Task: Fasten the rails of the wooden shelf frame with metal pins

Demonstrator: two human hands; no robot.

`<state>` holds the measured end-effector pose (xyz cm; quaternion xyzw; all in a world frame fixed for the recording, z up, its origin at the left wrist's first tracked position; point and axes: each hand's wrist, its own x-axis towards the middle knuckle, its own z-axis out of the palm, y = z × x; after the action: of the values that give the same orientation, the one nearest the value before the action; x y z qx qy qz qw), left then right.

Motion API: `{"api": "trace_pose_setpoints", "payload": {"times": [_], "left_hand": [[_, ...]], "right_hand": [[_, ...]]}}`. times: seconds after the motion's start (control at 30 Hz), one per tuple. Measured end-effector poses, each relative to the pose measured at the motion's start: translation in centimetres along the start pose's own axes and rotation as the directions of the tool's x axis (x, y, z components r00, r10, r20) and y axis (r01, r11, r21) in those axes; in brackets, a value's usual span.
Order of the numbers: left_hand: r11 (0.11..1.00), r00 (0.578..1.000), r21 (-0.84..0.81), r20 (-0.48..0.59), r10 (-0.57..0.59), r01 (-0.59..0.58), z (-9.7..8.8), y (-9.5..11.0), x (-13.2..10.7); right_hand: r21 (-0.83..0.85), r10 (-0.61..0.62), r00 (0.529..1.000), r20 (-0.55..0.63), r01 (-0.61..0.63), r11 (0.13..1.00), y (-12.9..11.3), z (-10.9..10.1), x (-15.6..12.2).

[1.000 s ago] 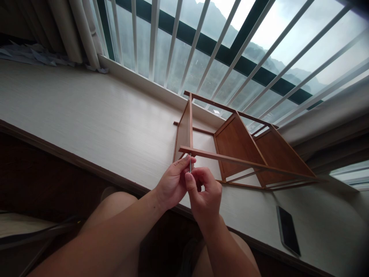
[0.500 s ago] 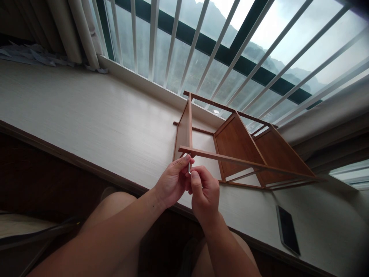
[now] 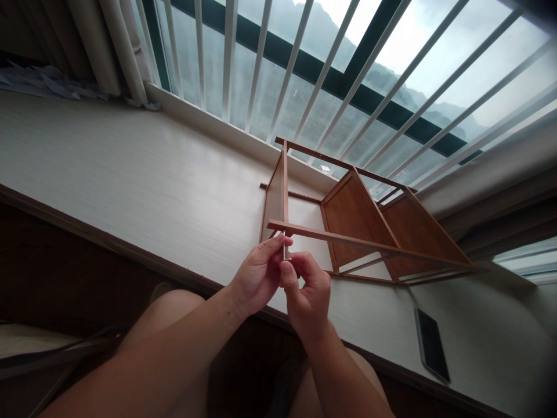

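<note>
A brown wooden shelf unit lies on its side on the pale window ledge. Against the near end of its front rail stands a small silver hex key, upright, with its short bent end at the bottom. My left hand pinches the key's long shaft between thumb and fingers, just under the rail. At the lower bend, my right hand is closed, thumb and forefinger at the short arm. Whatever the key's upper tip meets under the rail is too small to make out.
The ledge runs along a barred window. A dark phone lies on it at the right. Curtains hang at both sides, and crumpled white sheets lie at the far left. My knees are below the ledge edge.
The hex key's short arm has swung round and now points right. My right thumb has shifted slightly left, while my left hand keeps its hold on the shaft.
</note>
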<state>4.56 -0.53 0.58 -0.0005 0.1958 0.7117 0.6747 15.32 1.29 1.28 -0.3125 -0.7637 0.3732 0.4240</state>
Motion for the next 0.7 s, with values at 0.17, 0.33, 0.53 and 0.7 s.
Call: {"api": "trace_pose_setpoints", "payload": {"times": [0.17,0.33,0.53,0.7], "left_hand": [[0.999,1.0,-0.048,-0.008,-0.026,0.025,-0.04,0.07,0.15],[0.996,0.998,-0.067,0.021,-0.055,0.056,-0.05,0.09,0.17],[0.996,0.997,-0.07,0.04,-0.059,0.061,0.26,0.21,0.08],[0.999,0.999,-0.023,0.025,-0.027,0.027,0.38,0.35,-0.04]], "right_hand": [[-0.047,-0.024,0.999,-0.034,0.022,0.999,-0.33,0.22,0.36],[-0.12,-0.084,0.994,-0.065,0.076,0.99,-0.54,0.32,0.54],[-0.156,-0.096,0.993,-0.073,0.083,0.984,-0.57,0.38,0.56],[-0.096,-0.038,0.997,-0.061,0.032,0.995,-0.56,0.41,0.54]]}}
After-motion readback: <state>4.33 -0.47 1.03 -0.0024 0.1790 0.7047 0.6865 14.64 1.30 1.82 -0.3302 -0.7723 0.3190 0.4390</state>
